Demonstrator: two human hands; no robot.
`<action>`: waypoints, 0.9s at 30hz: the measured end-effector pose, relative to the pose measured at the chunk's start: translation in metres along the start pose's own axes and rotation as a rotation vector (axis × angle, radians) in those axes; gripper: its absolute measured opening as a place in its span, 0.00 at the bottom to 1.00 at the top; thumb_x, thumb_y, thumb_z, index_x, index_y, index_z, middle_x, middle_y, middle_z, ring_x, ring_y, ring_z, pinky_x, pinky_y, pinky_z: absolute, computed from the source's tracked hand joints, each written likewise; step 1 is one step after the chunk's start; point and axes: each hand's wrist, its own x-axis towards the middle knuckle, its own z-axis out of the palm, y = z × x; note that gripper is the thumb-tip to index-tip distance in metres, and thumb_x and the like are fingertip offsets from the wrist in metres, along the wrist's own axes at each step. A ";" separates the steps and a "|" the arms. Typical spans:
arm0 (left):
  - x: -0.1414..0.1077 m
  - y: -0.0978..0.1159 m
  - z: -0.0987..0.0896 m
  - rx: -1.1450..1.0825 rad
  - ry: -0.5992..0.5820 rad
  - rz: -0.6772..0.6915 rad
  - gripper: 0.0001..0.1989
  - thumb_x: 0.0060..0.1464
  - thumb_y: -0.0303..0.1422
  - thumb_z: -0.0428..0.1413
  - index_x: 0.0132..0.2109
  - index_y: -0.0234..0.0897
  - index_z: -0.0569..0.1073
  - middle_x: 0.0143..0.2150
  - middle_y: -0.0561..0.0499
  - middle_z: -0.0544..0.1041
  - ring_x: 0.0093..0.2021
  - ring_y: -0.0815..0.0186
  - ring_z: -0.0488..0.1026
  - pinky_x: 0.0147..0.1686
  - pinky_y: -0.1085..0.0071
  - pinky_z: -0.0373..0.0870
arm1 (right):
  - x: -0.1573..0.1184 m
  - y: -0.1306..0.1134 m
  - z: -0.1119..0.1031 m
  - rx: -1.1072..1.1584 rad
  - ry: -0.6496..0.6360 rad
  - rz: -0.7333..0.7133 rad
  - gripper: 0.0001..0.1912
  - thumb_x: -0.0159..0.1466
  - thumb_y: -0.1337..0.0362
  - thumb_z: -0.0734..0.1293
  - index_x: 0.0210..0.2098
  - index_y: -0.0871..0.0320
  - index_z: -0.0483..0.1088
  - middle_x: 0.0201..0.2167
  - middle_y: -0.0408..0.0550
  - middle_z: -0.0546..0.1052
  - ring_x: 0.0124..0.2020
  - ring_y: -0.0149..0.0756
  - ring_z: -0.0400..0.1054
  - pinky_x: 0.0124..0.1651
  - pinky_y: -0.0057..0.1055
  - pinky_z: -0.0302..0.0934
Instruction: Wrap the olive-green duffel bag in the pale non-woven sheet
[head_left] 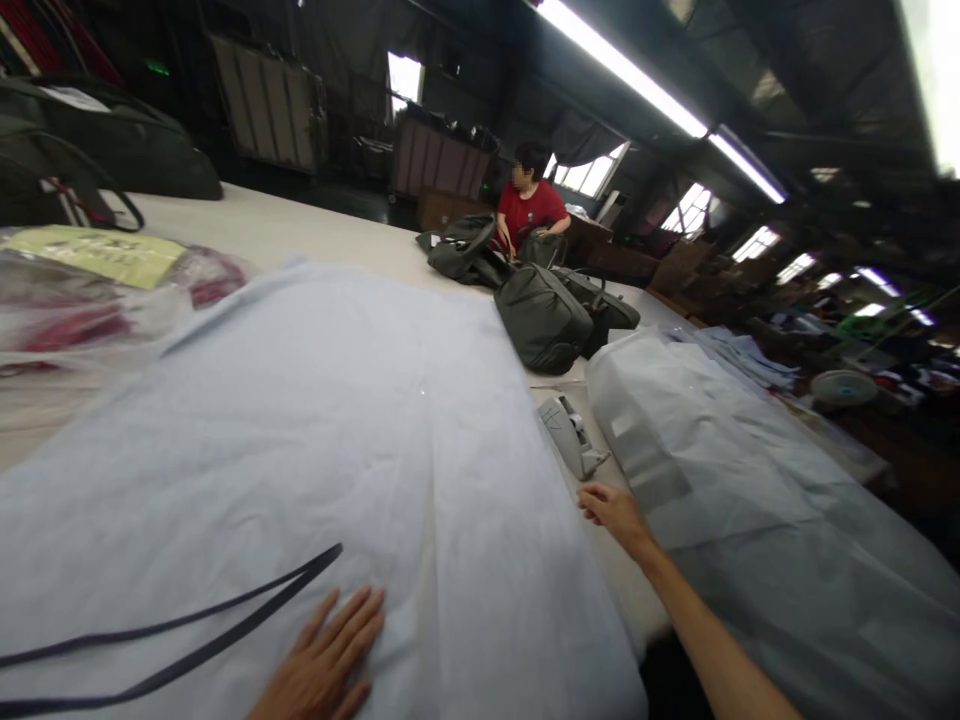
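A wide pale blue-white sheet (pixel 315 400) covers much of the table. My left hand (pixel 326 655) lies flat on it near the bottom, fingers spread, beside a dark looped strap (pixel 247 625). At the sheet's right edge my right hand (pixel 611 508) hovers with its fingers curled together; whether they hold anything is hidden. Just beyond these fingers sits a grey tape dispenser (pixel 568 436). To the right of it a stack of greyish translucent sheets (pixel 735 480) reaches down past my right forearm.
Dark green bags (pixel 544 318) stand at the table's far side, where a person in a red shirt (pixel 531 205) handles one. On the left lie a plastic-wrapped bundle (pixel 75 320) with a yellow label and a large dark bag (pixel 112 140). The pale tabletop (pixel 322 215) shows behind the sheet.
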 end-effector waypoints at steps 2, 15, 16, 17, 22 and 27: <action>-0.001 0.005 -0.001 -0.050 -0.009 -0.080 0.26 0.60 0.44 0.51 0.63 0.45 0.62 0.67 0.53 0.62 0.66 0.62 0.57 0.67 0.64 0.46 | -0.038 -0.042 0.052 0.153 -0.217 -0.079 0.11 0.55 0.60 0.64 0.35 0.59 0.72 0.27 0.45 0.79 0.25 0.32 0.72 0.28 0.27 0.64; -0.003 0.029 -0.002 -0.381 -0.136 -0.306 0.25 0.58 0.35 0.54 0.62 0.40 0.61 0.49 0.46 0.73 0.51 0.55 0.67 0.56 0.55 0.62 | -0.128 -0.158 0.255 0.102 -0.649 -0.042 0.10 0.47 0.75 0.65 0.25 0.57 0.62 0.15 0.34 0.71 0.16 0.26 0.64 0.21 0.21 0.56; -0.002 0.029 -0.004 -0.409 -0.152 -0.311 0.25 0.58 0.34 0.54 0.62 0.40 0.61 0.49 0.46 0.73 0.52 0.55 0.67 0.56 0.55 0.62 | -0.127 -0.158 0.257 0.078 -0.641 -0.032 0.10 0.47 0.75 0.66 0.25 0.57 0.62 0.15 0.34 0.71 0.16 0.26 0.64 0.21 0.21 0.56; -0.001 0.029 -0.005 -0.435 -0.165 -0.316 0.24 0.58 0.34 0.54 0.61 0.40 0.62 0.49 0.46 0.72 0.52 0.55 0.67 0.56 0.54 0.61 | -0.126 -0.158 0.258 0.057 -0.637 -0.025 0.10 0.47 0.75 0.66 0.24 0.57 0.62 0.14 0.34 0.71 0.16 0.26 0.64 0.20 0.21 0.56; -0.002 0.029 -0.004 -0.557 -0.175 -0.311 0.22 0.60 0.34 0.52 0.60 0.42 0.63 0.52 0.47 0.71 0.55 0.54 0.64 0.58 0.52 0.58 | -0.120 -0.159 0.256 -0.027 -0.653 -0.006 0.09 0.49 0.74 0.67 0.24 0.57 0.63 0.14 0.34 0.71 0.17 0.26 0.65 0.21 0.20 0.56; -0.004 0.028 -0.001 -0.641 -0.198 -0.248 0.24 0.58 0.34 0.55 0.61 0.44 0.62 0.55 0.49 0.70 0.57 0.55 0.64 0.61 0.53 0.58 | -0.117 -0.156 0.256 -0.100 -0.656 0.019 0.07 0.51 0.72 0.68 0.26 0.57 0.65 0.16 0.35 0.72 0.19 0.26 0.67 0.21 0.20 0.57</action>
